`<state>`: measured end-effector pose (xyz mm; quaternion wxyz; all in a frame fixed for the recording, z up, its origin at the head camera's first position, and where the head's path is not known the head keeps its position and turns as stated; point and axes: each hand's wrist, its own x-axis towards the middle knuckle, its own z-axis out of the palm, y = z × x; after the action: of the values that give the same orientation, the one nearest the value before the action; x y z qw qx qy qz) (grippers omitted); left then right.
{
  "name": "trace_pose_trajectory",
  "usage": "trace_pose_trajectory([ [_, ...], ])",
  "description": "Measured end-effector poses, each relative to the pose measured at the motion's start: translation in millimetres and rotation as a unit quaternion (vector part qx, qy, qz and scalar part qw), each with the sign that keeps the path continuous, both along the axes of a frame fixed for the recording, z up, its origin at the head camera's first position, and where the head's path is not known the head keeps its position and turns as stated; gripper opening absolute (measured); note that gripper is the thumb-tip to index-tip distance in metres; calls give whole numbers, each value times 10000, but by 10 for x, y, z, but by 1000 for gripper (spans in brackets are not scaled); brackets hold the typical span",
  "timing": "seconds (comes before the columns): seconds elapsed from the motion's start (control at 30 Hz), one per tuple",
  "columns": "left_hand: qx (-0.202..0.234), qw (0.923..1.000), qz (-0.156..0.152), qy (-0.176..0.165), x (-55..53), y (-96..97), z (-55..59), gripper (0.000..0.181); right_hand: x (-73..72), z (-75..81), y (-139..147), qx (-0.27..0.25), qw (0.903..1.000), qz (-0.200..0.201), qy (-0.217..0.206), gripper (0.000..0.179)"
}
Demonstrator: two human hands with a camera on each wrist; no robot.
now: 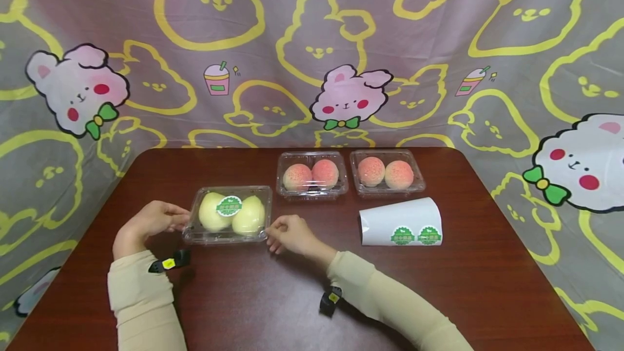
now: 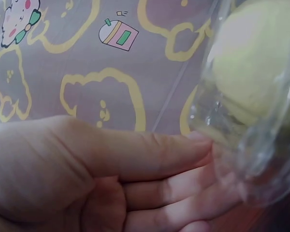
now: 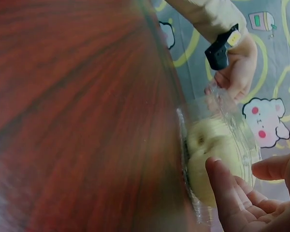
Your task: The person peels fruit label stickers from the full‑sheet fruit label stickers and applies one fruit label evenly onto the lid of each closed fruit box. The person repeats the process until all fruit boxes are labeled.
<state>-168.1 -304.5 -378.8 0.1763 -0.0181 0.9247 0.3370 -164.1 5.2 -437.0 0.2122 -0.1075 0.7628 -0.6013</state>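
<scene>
In the head view, our left hand [image 1: 155, 220] holds the left end of a clear plastic clamshell box [image 1: 224, 239], thumb over the rim and fingers low at its side. Our right hand [image 1: 294, 236] is at the box's near right corner, fingers bent. With a hand at each end, the box is probably being kept level, and its lid is left uncovered between them. Inside sit two pale yellow-green pears [image 1: 213, 215]. A round green-and-white label [image 1: 229, 206] faces up on the lid, its line of characters too small for us to read. Beyond our right hand stands a box of two pink peaches [image 1: 312, 196], with a second peach box [image 1: 390, 190] to its right, both seemingly parked out of the hands' way. Nearer, to the right of our right hand, a curled white sheet [image 1: 380, 221] on the dark wood table [image 1: 253, 291] bears two matching green labels [image 1: 402, 235], perhaps set there for easy reach; their writing is illegible too.

In the left wrist view, our thumb tip meets the box's edge while the fingers reach beneath, a light pinch with little gap. No writing shows here.

In the right wrist view, our thumb and forefinger stand well apart about the near end of the box; we cannot tell whether they press on it. The left hand shows at the far end.
</scene>
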Motion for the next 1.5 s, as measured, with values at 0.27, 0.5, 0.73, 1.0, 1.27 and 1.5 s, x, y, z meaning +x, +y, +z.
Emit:
trace_pose_trajectory([
  [0.27,-65,9999,91,86,-27,10,-19,33,60,6,-4,-209,9996,57,-164,20],
  [0.5,-174,9995,17,280,-47,16,-24,33,18,5,-29,-240,9997,-22,-36,21],
  [0.73,-224,9987,77,461,-76,33,-35,34,-74,-14,-68,-434,9987,-236,-129,21],
  [1.0,-192,9967,291,727,-107,66,-83,32,-133,8,-103,-510,9974,-434,-262,19],
  [1.27,-170,9954,555,765,-130,79,-114,35,-179,13,-138,-479,9971,-554,-187,21],
  [1.5,-78,9931,586,1016,-144,77,-156,39,-246,-15,-182,-479,9959,-761,-49,22],
])
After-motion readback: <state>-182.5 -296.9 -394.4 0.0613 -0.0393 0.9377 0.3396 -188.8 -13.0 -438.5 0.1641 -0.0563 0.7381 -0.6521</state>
